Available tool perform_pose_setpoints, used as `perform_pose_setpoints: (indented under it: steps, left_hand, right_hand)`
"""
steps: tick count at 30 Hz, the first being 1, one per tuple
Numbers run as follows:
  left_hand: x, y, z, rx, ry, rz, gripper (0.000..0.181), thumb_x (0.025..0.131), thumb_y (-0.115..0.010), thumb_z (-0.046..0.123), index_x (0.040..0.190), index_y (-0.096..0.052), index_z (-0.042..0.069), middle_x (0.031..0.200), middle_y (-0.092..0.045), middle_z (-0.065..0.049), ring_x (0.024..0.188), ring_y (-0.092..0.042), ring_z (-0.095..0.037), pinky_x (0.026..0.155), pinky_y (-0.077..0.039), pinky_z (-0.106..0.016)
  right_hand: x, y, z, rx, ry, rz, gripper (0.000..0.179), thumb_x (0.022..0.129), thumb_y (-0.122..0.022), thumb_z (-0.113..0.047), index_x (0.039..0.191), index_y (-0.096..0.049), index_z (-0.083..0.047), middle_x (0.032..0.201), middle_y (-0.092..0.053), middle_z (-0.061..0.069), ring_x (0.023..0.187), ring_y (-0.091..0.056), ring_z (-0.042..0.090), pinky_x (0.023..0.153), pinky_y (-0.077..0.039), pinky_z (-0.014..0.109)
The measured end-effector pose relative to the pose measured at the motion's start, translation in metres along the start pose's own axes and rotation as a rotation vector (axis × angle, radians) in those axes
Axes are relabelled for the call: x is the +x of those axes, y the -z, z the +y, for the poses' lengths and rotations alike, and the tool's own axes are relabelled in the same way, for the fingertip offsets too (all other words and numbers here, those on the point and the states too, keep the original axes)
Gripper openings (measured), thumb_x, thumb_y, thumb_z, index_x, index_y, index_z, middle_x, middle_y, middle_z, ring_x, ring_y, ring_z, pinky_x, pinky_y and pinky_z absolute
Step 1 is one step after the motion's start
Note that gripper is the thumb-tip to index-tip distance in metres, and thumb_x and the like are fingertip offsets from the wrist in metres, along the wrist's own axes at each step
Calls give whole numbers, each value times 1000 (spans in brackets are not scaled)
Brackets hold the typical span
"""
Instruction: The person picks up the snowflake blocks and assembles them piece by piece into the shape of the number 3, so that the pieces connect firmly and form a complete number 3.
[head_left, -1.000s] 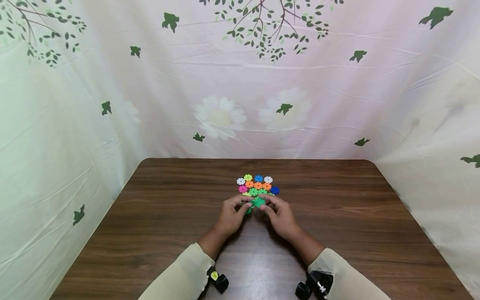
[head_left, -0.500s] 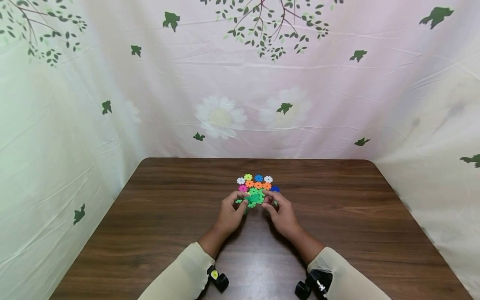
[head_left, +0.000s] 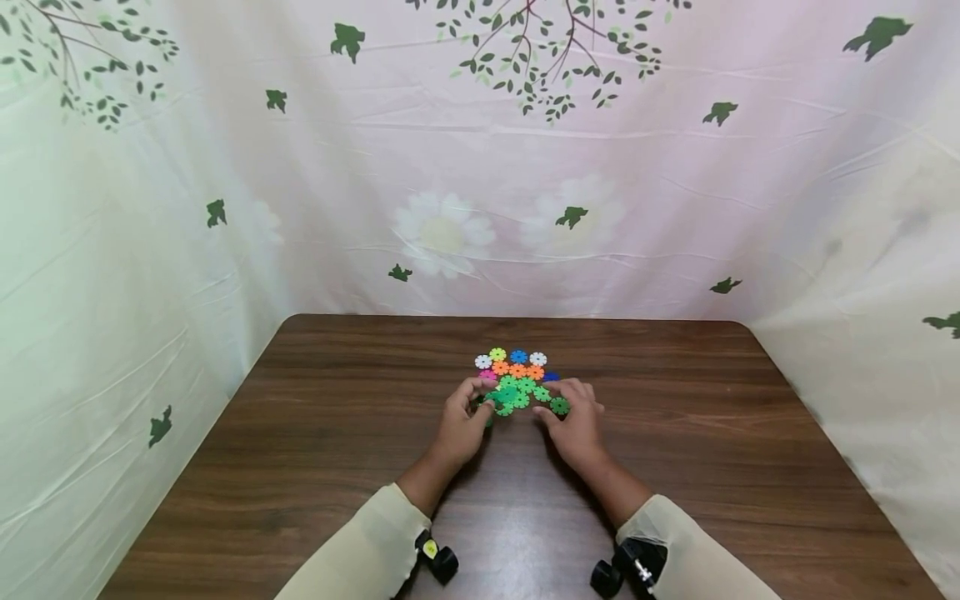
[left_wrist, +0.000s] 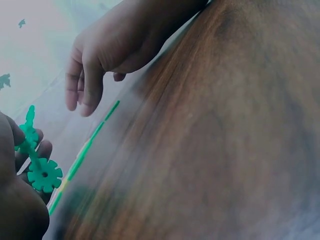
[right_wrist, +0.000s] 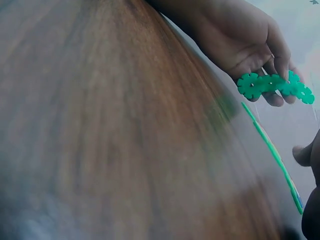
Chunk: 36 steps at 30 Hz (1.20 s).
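My left hand (head_left: 461, 425) pinches a joined piece of darker green snowflake discs (right_wrist: 270, 84) between thumb and fingers. That piece is raised over the flat layout, and one disc (left_wrist: 45, 175) stands at an angle to the others in the left wrist view. My right hand (head_left: 577, 425) holds nothing; its thumb and fingers are apart over the layout's right end. Lighter green discs (head_left: 527, 384) lie flat in joined rows below both hands. Behind them are orange discs (head_left: 517, 371), then white (head_left: 537, 358), blue (head_left: 518, 356) and yellow (head_left: 498, 354) ones. Fingers cover parts of the layout.
A brown wooden table (head_left: 337, 467) bears the discs and reaches back to a pale cloth curtain (head_left: 480, 167) printed with leaves, birds and flowers. Black wrist cameras (head_left: 444, 565) sit at both sleeves.
The green piece, in the left hand, went slightly left and away from the right hand. The right hand let go of it and moved right, uncovering green discs at the layout's right end.
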<state>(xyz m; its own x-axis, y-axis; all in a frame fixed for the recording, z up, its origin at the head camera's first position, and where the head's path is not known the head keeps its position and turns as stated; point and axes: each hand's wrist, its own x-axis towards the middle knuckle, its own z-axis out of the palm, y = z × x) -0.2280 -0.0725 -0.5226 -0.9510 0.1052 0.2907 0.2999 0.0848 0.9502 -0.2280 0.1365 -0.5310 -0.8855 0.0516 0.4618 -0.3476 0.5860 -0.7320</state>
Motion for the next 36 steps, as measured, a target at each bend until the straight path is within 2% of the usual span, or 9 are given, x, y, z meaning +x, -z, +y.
perform_pose_setpoints:
  steps: [3,6,12,18,23,27,34,36]
  left_hand:
    - [0,0,0,-48,35,-11,30,105,-56,-7,134,-65,-3,134,-70,-29,108,-65,-21,87,-52,-21]
    - [1,0,0,-100,66,-24,33,105,-55,-6,137,-63,-6,141,-65,-31,110,-64,-18,89,-52,-20]
    - [1,0,2,-174,88,-39,36,105,-58,-6,141,-59,-12,146,-60,-33,114,-63,-13,93,-54,-19]
    - [1,-1,3,-167,79,-30,40,102,-70,-1,139,-60,-11,142,-65,-31,113,-64,-8,95,-53,-18]
    - [0,-1,3,-181,81,-55,44,102,-72,1,141,-59,-14,145,-63,-33,111,-65,-3,91,-55,-16]
    - [0,0,3,-167,95,-71,44,103,-73,3,143,-61,-12,147,-63,-30,110,-66,-1,89,-56,-14]
    - [-1,0,4,-100,99,-61,41,103,-76,9,140,-67,-6,133,-70,-26,91,-63,-6,70,-55,-20]
    - [-1,0,5,-94,103,-60,41,103,-76,10,140,-68,-5,129,-71,-26,88,-62,-6,70,-54,-20]
  right_hand:
    - [0,2,-1,-49,-73,-18,44,84,-92,-3,124,-76,1,120,-71,19,120,-56,39,99,-30,62]
    - [0,5,-2,-107,-139,-50,43,86,-91,-6,126,-77,1,125,-68,18,125,-53,40,100,-27,62]
    - [1,8,-4,-182,-175,-69,37,89,-90,-10,122,-79,0,126,-64,18,126,-51,42,97,-28,62]
    - [2,9,-3,-230,-201,-79,37,92,-88,-15,123,-79,1,124,-63,19,124,-51,42,94,-29,62]
    - [2,9,-1,-244,-217,-79,40,92,-89,-19,123,-78,3,123,-63,20,124,-50,42,94,-29,62]
    - [2,9,0,-260,-228,-75,40,92,-88,-20,122,-78,4,124,-63,21,126,-48,44,94,-28,62]
    - [4,9,0,-266,-237,-86,31,94,-87,-18,117,-78,0,126,-63,21,129,-46,45,97,-27,63]
    - [4,9,-1,-262,-235,-86,29,94,-87,-17,116,-76,-2,125,-67,20,125,-49,44,97,-27,63]
